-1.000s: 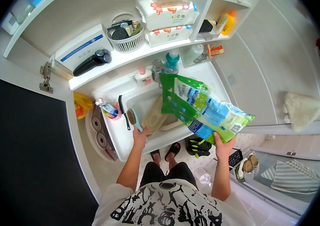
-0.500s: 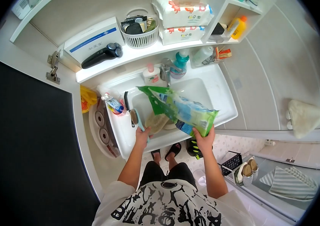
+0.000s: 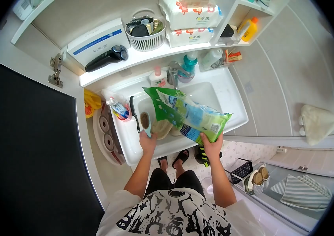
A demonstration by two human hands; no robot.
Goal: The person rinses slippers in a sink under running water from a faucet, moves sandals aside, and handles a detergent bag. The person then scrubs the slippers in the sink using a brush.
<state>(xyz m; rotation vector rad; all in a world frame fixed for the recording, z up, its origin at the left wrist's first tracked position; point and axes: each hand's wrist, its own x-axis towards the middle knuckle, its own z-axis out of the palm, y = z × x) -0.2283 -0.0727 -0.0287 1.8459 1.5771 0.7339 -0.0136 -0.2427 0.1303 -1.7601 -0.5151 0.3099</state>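
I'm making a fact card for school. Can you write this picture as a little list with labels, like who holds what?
Place: glossy white sink
Left hand: holds a light-blue brush with brown bristles
Right hand: holds a green-and-blue printed plastic bag
In the sink: beige item, partly hidden; can't tell what
Behind: silver metal faucet, between a pink-topped white bottle and a teal bottle
Shelf: black electric shaver
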